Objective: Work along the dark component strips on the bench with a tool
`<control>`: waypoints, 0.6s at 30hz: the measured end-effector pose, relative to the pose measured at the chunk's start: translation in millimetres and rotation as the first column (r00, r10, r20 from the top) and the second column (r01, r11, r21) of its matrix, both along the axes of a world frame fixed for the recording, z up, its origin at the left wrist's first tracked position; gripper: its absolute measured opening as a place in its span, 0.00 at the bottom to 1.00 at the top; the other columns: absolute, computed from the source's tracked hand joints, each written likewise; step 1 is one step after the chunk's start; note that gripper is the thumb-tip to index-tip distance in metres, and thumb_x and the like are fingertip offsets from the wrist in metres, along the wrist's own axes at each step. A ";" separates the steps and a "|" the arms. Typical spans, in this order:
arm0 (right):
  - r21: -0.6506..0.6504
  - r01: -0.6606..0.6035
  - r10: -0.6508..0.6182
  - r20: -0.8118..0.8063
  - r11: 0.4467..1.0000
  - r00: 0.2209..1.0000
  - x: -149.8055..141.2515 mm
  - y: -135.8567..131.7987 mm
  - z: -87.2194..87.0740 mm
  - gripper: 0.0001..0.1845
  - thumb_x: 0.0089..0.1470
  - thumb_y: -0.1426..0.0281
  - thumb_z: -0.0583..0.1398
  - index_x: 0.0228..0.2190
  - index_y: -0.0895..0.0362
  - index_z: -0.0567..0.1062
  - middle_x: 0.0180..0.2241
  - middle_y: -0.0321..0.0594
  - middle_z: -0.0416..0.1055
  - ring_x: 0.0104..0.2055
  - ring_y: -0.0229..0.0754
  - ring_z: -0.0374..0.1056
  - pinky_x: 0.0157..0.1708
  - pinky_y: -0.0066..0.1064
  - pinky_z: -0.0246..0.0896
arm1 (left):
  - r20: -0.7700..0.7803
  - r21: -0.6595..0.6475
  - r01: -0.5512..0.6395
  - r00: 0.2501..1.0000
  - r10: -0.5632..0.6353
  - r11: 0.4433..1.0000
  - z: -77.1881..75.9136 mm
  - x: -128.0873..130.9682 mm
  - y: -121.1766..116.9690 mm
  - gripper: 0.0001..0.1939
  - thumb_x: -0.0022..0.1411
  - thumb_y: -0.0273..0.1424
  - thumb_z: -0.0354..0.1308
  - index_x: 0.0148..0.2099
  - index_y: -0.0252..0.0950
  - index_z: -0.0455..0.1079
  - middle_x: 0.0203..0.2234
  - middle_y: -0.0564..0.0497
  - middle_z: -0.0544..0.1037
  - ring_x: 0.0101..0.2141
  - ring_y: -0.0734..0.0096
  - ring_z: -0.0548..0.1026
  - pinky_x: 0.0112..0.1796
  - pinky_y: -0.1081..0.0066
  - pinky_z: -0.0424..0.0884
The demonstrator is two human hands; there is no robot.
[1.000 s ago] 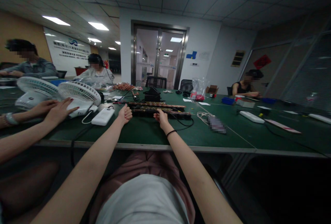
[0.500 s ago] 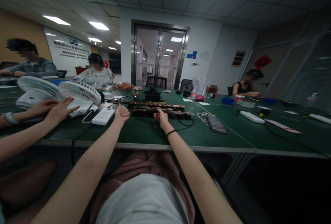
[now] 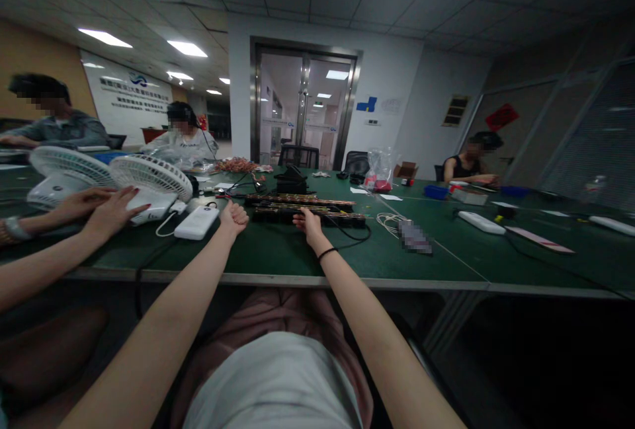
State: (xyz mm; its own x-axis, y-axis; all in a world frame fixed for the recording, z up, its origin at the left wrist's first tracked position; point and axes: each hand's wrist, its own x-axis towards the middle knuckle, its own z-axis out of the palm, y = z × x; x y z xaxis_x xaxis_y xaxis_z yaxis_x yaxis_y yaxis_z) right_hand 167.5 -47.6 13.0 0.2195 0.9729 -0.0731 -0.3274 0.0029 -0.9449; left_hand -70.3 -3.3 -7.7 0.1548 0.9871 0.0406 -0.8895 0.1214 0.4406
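My left hand [image 3: 234, 219] is curled into a fist just right of a white power bank [image 3: 197, 223]. Whatever it may hold is hidden by the fingers. My right hand [image 3: 309, 225], with a dark band at the wrist, is held at the front edge of a bundle of thin copper-coloured rods [image 3: 307, 203]. Its fingers are drawn together, pointing left, and anything between them is too small to make out. The rods lie across black holders [image 3: 268, 215] on the green table. A black cable [image 3: 364, 234] loops out to the right of them.
At left, another person's hands [image 3: 106, 207] touch a white fan [image 3: 151, 181], beside a second fan [image 3: 72, 174]. A blurred-out device with a pale cord [image 3: 389, 219] lies to the right. Farther back are copper-coloured scraps [image 3: 235, 164] and a clear plastic bag [image 3: 381, 168]. Several people sit around.
The camera view has shifted very slightly. Both my hands keep nearly the same pose and place, and the rods look unmoved.
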 end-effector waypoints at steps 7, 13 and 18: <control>-0.031 -0.029 0.028 -0.045 0.999 0.999 0.7 -0.4 0.7 0.09 0.63 0.73 0.57 0.29 0.59 0.71 0.20 0.36 0.74 0.19 0.33 0.69 0.19 0.20 0.60 | -0.163 -0.104 0.155 0.972 -0.171 0.982 -2.8 9.1 5.1 0.28 0.76 0.38 0.37 0.21 0.40 0.43 0.09 0.60 0.46 0.08 0.78 0.45 0.11 0.77 0.39; -0.020 -0.038 0.037 -0.049 0.999 0.998 1.8 2.6 -2.4 0.09 0.63 0.72 0.57 0.30 0.59 0.71 0.21 0.37 0.74 0.19 0.33 0.70 0.20 0.20 0.60 | -0.233 -0.096 0.136 0.960 -0.155 0.986 -1.5 12.0 3.8 0.28 0.76 0.37 0.38 0.20 0.40 0.43 0.09 0.59 0.46 0.09 0.80 0.45 0.12 0.77 0.39; -0.020 -0.032 0.031 -0.049 0.999 0.998 1.7 4.1 -3.7 0.08 0.63 0.73 0.57 0.31 0.60 0.71 0.21 0.37 0.74 0.20 0.33 0.69 0.20 0.20 0.59 | -0.254 -0.112 0.089 0.960 -0.115 0.990 2.1 15.1 -1.1 0.28 0.76 0.37 0.38 0.21 0.39 0.43 0.11 0.61 0.43 0.09 0.81 0.43 0.12 0.79 0.38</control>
State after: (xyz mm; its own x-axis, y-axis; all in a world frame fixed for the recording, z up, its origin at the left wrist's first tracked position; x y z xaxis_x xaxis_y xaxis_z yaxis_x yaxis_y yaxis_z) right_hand 169.1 -43.5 9.3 0.1846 0.9773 -0.1036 -0.3730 -0.0279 -0.9274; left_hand -55.3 -4.4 -5.6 0.2475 0.9626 -0.1106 -0.7272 0.2599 0.6353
